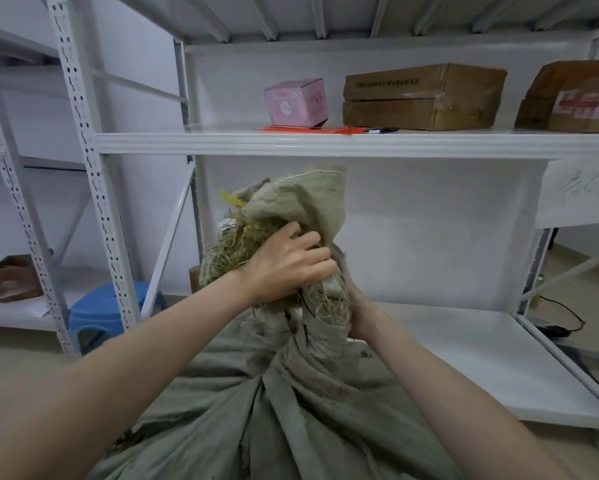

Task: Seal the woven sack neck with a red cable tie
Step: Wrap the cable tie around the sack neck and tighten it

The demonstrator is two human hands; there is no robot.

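- Fingers (312, 253) of the left hand (284, 270) are clamped round the woven sack neck (313, 337), so it is held bunched for tying.
- Right hand (358, 308) fingers are hidden; their grip cannot be told.

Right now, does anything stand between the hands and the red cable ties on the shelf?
Nothing visible does. The red cable ties lie near the front edge of the shelf, above the sack neck. The pink box stands behind them. But both the left hand and right hand grip the neck.
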